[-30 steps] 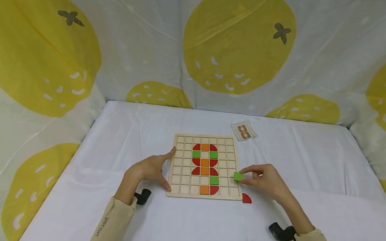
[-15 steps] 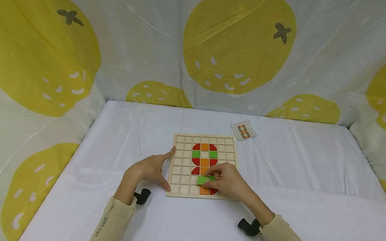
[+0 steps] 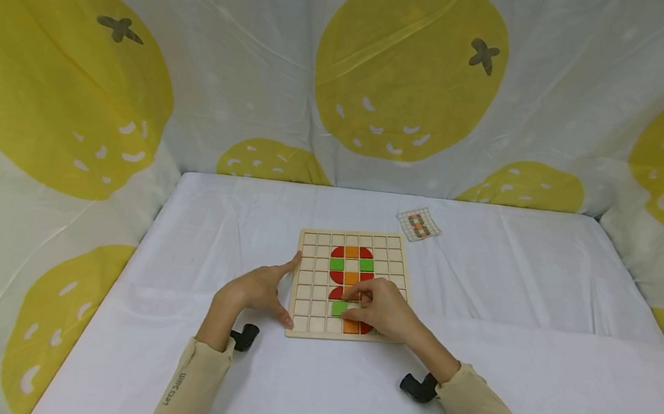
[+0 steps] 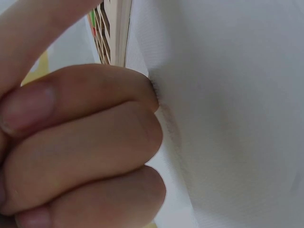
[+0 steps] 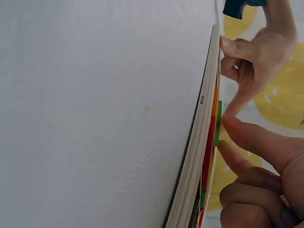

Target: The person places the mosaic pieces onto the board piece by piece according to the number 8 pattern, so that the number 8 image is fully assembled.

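A wooden grid board (image 3: 306, 287) lies on the white-covered table, its cells partly filled with red, orange and green pieces. My left hand (image 3: 254, 290) is at its left edge, with index finger and thumb spread against the side and the near corner. The other left fingers are folded in the left wrist view. Between thumb and index finger, my right hand (image 3: 384, 310) pinches a green square tile (image 3: 339, 309) over the lower middle cells. In the right wrist view that green tile (image 5: 218, 124) sits just proud of the board's surface. My right hand hides some of the lower pieces.
A small pattern card (image 3: 418, 224) printed with a coloured grid design lies behind the board, to the right. Black wrist-worn devices stick out below both hands. A lemon-print cloth (image 3: 252, 49) hangs behind and at the sides of the table.
My right hand has carried the green tile leftward from beyond the board's right edge to its lower middle. The forearm now covers the red quarter-round piece beside the board. My left hand stays put.
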Tool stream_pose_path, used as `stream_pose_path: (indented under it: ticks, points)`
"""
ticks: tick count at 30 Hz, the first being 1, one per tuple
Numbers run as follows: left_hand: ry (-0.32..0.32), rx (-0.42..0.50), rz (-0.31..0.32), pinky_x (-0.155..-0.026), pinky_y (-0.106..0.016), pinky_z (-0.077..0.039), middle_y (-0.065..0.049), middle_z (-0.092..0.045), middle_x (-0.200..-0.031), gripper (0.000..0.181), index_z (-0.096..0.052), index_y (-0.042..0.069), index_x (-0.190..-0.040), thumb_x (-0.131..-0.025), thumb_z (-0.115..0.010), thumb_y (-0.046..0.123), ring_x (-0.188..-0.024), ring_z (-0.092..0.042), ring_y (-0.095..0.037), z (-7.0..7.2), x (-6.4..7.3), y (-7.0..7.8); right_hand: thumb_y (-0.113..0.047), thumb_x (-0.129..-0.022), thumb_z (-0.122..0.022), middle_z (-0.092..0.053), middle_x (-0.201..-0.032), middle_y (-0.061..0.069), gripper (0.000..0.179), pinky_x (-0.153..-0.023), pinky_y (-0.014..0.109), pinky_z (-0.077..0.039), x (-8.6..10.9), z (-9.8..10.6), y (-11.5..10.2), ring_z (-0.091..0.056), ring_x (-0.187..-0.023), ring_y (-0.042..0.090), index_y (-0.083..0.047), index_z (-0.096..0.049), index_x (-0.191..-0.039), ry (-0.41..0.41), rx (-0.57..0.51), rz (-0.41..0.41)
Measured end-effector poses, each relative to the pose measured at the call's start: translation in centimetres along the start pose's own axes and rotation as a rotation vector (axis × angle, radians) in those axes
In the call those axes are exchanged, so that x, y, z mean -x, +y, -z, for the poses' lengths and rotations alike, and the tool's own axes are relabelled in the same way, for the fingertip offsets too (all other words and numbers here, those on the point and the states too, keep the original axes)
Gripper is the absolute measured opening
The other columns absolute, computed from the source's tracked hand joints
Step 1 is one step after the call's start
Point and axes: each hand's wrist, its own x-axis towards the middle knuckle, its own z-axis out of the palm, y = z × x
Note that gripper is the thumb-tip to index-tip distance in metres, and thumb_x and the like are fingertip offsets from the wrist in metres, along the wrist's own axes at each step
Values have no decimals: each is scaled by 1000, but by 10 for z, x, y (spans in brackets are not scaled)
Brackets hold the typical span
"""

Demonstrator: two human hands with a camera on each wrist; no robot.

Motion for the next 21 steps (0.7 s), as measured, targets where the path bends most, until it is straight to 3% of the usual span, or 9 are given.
stream_pose_path:
  ticks: [3, 9, 13, 16, 21]
  points:
    - [1, -4, 6, -115, -56, -44, -22, -61, -142, 139, -14, 20, -167, -60, -101, 29, -118, -60, -29, 0, 1, -1, -15, -83, -87, -38, -54, -5, 15, -51, 19, -26, -1, -1, 1, -35, -51, 8, -11, -81, -98, 3, -18, -6]
    - [-3, 3, 16, -112, -54, -46, -15, -69, -117, 139, -14, 21, -167, -60, -101, 29, -102, -58, -25, 1, 0, -1, -14, -84, -86, -37, -53, -5, 12, -50, 19, -26, -4, -2, 1, -35, -51, 9, -12, -82, -95, 6, -29, -2]
    - [-2, 3, 10, -114, -55, -44, -20, -66, -133, 139, -14, 21, -167, -60, -101, 30, -110, -58, -26, 1, 0, -1, -15, -84, -86, -37, -54, -5, 11, -53, 20, -28, -6, -4, 1, -36, -53, 9, -13, -82, -95, 6, -22, 6]
    - [-3, 8, 3, -116, -56, -43, -22, -56, -150, 139, -14, 20, -168, -60, -101, 29, -121, -58, -29, 0, -1, 0, -15, -85, -86, -38, -55, -5, 11, -54, 20, -28, -8, -5, 2, -36, -54, 10, -12, -82, -94, 10, -19, 12]
    - [-6, 17, 0, -118, -58, -40, -22, -43, -161, 138, -14, 20, -168, -61, -101, 29, -142, -50, -36, -1, -1, -1, -15, -85, -86, -40, -56, -5, 10, -54, 20, -27, -9, -7, 2, -37, -55, 10, -13, -83, -94, 11, -18, 11]
